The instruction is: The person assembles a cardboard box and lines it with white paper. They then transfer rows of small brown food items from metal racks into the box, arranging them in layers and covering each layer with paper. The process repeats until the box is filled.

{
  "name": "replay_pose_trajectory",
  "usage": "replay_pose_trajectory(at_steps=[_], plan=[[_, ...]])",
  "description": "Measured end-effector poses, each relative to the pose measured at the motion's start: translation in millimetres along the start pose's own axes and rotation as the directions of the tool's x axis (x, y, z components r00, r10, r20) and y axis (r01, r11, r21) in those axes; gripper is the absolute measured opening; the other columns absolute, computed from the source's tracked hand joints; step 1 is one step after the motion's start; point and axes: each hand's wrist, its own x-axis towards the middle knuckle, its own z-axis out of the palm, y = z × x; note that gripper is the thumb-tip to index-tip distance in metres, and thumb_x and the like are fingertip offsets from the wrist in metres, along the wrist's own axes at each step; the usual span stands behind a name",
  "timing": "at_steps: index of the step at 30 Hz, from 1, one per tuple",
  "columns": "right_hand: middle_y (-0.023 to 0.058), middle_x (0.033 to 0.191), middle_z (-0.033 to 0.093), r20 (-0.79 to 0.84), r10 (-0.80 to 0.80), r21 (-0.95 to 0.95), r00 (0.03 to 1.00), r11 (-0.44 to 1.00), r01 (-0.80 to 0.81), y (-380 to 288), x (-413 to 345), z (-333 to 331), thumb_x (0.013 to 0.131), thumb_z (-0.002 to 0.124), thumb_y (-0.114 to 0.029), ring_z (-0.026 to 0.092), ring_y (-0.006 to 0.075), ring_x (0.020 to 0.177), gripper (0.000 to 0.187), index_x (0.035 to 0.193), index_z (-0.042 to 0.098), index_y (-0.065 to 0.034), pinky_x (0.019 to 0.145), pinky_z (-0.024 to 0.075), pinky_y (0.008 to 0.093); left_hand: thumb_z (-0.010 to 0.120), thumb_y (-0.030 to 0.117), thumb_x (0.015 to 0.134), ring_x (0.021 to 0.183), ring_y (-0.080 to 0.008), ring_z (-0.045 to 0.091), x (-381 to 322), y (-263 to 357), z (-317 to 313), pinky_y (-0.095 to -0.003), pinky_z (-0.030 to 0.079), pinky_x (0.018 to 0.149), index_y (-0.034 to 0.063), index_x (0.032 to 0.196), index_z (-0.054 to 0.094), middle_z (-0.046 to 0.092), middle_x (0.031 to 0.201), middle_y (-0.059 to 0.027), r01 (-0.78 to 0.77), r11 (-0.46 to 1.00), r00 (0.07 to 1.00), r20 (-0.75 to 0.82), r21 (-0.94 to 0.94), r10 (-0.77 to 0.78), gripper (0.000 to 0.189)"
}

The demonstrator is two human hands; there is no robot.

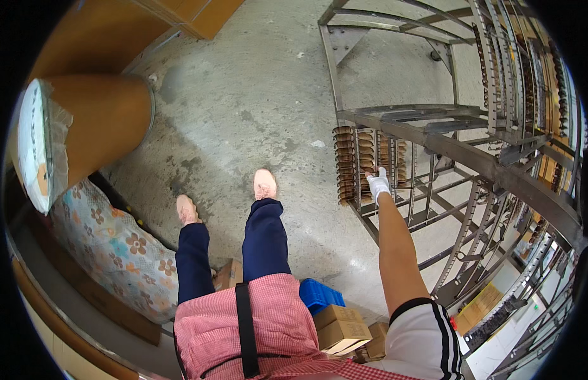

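Note:
My right hand (379, 182), in a white glove, reaches out to the metal rack (429, 140) on the right. Its fingers are at upright toothed metal strips (392, 161) hung on the rack's lower part. Whether they grip a strip or only touch it is too small to tell. Rows of small brown curved pieces (344, 161) sit stacked along these strips, to the left of the hand. My left hand is out of view.
A brown drum (108, 123) with a white bag (35, 147) on top stands left, near large cardboard boxes (199, 16). Flower-patterned cloth (127, 251) lies below it. Small cartons (341, 327) and a blue plastic crate (320, 295) are close by my body. More loaded strips (507, 71) hang further right.

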Motion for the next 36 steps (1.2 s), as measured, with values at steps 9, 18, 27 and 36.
replay_pose_trajectory(at_steps=[9,18,27,36], plan=[[0.0081,0.076,0.063,0.217,-0.087,-0.238,0.972,0.961,0.139,10.2,37.9,-33.8,0.086,0.074,-0.027,0.054,0.0221,0.063,0.031,0.102,0.056,-0.0074,0.060,0.0465,0.0371,0.059,0.030,0.097,0.130,-0.0328,0.043,-8.8,-17.9,-46.0,-0.0402,0.034,0.110,-0.0035,0.136,0.044,0.045,0.140,-0.0218,0.080,0.995,0.995,-0.046,-0.065,-0.083,0.054],[0.0132,0.080,0.068,-0.171,-0.129,-0.002,0.977,0.991,0.131,-14.6,-14.5,4.6,0.082,0.078,-0.015,0.059,0.0267,0.068,0.025,0.096,0.060,-0.0031,0.064,0.0480,0.0401,0.058,0.026,0.098,0.136,-0.0307,0.037,17.9,-27.2,-35.7,-0.0384,0.030,0.114,-0.0026,0.143,0.038,0.040,0.147,-0.0202,0.079,0.991,0.995,-0.049,-0.103,-0.085,0.057],[-0.0013,0.074,0.055,0.376,-0.141,0.149,0.916,0.985,0.091,-92.0,-143.5,-28.5,0.086,0.066,-0.010,0.051,0.0096,0.066,0.010,0.091,0.059,-0.0093,0.053,0.0418,0.0280,0.057,0.022,0.099,0.143,-0.0285,0.032,-150.6,-215.9,-259.2,-0.0365,0.026,0.118,-0.0017,0.149,0.032,0.035,0.154,-0.0186,0.091,0.969,0.908,-0.380,-0.230,-0.176,0.060],[-0.0002,0.085,0.058,0.722,-0.549,0.240,0.421,0.769,0.593,-334.8,-410.4,-233.5,0.079,0.064,0.000,0.053,0.0104,0.080,0.017,0.094,0.059,-0.0050,0.070,0.0467,0.0279,0.062,0.008,0.091,0.146,-0.0323,0.030,-341.2,-326.8,-487.2,-0.0387,0.023,0.120,-0.0004,0.151,0.032,0.032,0.158,-0.0194,0.199,0.980,0.566,-0.815,-0.014,-0.127,0.068]])
